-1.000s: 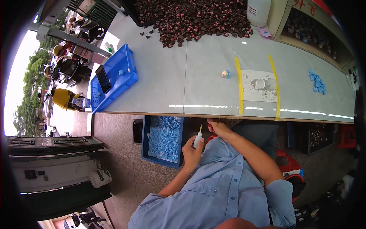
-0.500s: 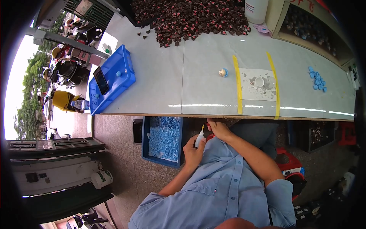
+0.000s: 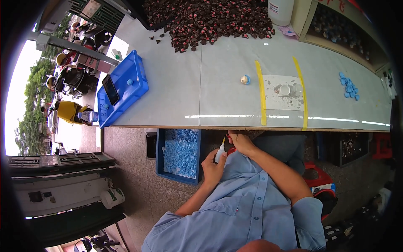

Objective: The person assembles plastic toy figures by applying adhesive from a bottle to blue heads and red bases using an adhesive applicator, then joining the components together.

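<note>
In front of my body, below the table edge, my left hand (image 3: 213, 166) is closed around a small white squeeze bottle (image 3: 220, 153). Its thin yellowish nozzle points up toward the table. Just right of the nozzle is my right hand (image 3: 241, 142), bent inward with its fingers curled close to the tabletop's underside. A small red bit shows at these fingers, too little of it to name. The table edge and the hand itself hide part of what they hold. Left of both hands, a dark blue crate (image 3: 158, 168) on the floor is filled with light blue pieces.
On the grey table (image 3: 226, 101) stand a blue tray (image 3: 140, 86) with a phone (image 3: 111, 90), a heap of dark and red pieces (image 3: 218, 21), a small round figure (image 3: 245, 80), clear cups (image 3: 285, 90) between yellow tape strips, and blue pieces (image 3: 349, 86). A red stool (image 3: 315, 174) is at right.
</note>
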`<state>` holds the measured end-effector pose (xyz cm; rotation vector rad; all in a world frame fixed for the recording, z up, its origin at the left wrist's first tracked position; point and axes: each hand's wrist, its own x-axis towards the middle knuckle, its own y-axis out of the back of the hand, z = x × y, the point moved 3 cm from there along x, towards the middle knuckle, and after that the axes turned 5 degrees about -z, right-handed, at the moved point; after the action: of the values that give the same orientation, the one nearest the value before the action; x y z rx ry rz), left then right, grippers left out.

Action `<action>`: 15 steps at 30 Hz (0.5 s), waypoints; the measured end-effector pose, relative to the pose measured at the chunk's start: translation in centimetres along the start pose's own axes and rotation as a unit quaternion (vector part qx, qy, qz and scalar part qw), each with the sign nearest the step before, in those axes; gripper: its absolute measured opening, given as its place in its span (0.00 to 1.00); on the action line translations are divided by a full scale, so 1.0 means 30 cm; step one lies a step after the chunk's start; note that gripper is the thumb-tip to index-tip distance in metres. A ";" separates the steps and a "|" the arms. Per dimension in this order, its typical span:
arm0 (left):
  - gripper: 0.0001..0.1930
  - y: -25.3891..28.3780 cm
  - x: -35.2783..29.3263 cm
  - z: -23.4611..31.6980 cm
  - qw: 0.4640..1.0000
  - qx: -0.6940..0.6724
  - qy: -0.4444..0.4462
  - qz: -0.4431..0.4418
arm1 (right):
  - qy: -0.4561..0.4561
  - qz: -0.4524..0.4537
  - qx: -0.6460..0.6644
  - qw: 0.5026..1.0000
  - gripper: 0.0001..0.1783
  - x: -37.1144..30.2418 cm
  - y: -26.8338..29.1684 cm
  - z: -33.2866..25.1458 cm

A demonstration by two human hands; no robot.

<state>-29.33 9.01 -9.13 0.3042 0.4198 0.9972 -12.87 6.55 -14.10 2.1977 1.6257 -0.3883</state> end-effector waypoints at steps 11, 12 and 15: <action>0.14 0.001 0.001 0.002 1.000 0.011 -0.011 0.001 | -0.003 -0.001 -0.005 1.000 0.36 0.005 -0.006 0.012; 0.14 0.002 0.001 0.004 1.000 0.011 -0.011 0.001 | -0.003 -0.001 -0.005 1.000 0.36 0.007 -0.007 0.015; 0.14 0.002 0.001 0.005 1.000 0.011 -0.002 -0.005 | 0.016 0.009 -0.003 1.000 0.36 0.009 -0.009 0.016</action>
<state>-29.28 9.05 -8.97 0.3222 0.4287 0.9822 -13.05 6.65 -14.69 2.2229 1.6206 -0.3433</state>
